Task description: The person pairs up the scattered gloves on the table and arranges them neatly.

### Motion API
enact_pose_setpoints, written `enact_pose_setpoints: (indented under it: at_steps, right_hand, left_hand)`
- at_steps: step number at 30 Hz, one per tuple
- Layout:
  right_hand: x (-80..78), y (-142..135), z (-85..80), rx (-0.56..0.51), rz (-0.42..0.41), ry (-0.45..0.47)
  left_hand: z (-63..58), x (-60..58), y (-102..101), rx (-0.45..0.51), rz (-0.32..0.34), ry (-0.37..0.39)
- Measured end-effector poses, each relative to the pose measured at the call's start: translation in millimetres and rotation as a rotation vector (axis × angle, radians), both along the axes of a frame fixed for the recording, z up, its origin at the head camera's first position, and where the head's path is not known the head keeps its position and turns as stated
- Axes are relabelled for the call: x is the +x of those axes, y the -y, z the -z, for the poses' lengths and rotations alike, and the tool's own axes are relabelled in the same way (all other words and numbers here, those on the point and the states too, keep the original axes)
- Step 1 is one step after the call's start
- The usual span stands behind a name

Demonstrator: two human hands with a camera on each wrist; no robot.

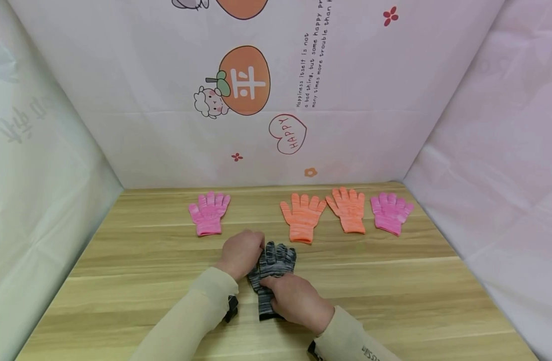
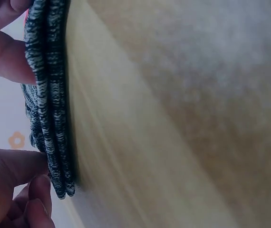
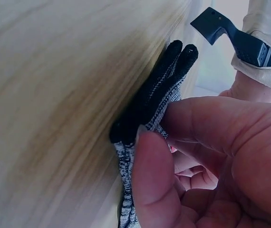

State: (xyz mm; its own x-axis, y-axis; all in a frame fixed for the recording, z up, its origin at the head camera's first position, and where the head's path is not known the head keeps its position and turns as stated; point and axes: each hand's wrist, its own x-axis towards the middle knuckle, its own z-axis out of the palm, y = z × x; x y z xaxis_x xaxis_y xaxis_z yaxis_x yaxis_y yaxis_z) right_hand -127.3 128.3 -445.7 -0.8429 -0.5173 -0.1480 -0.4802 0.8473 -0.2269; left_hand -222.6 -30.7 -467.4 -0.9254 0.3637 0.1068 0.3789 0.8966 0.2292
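Note:
Two grey-and-black knit gloves (image 1: 276,271) lie stacked on the wooden table, fingers pointing away and dark cuffs toward me. Their two layered edges show in the left wrist view. Beside the glove fingers, my left hand (image 1: 243,252) holds the left edge; its thumb (image 2: 28,164) meets the knit, with the other fingers curled below. My right hand (image 1: 300,302) grips near the cuffs, index finger over the top glove. In the right wrist view its thumb (image 3: 152,175) lies at the black cuff edge (image 3: 126,126). Part of the gloves is hidden beneath the hands.
Along the back of the table lie a pink glove (image 1: 209,213) at left, two orange gloves (image 1: 303,215) in the middle and right, and another pink glove (image 1: 391,213) at far right. White printed cloth (image 1: 348,125) walls the back and sides.

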Motion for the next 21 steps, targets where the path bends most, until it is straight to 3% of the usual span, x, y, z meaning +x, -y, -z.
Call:
enact_pose_setpoints:
  at_steps: [5, 11, 16, 21]
  right_hand:
    - [-0.6, 0, -0.1, 0.005, 0.005, 0.013]
    - [-1.1, 0, -0.9, 0.015, 0.004, 0.015]
    - [-0.6, -1, -1.6, 0.008, 0.002, 0.007]
    - [-0.7, -1, -1.4, 0.000, 0.001, 0.012]
  left_hand:
    - [-2.1, -0.4, 2, -0.048, 0.056, -0.016]
    - [-9.1, 2.0, 5, -0.072, 0.102, 0.045]
    - [-9.2, 3.0, 4, -0.097, 0.095, 0.074]
    - [-9.9, 4.2, 6, -0.059, 0.079, 0.105]
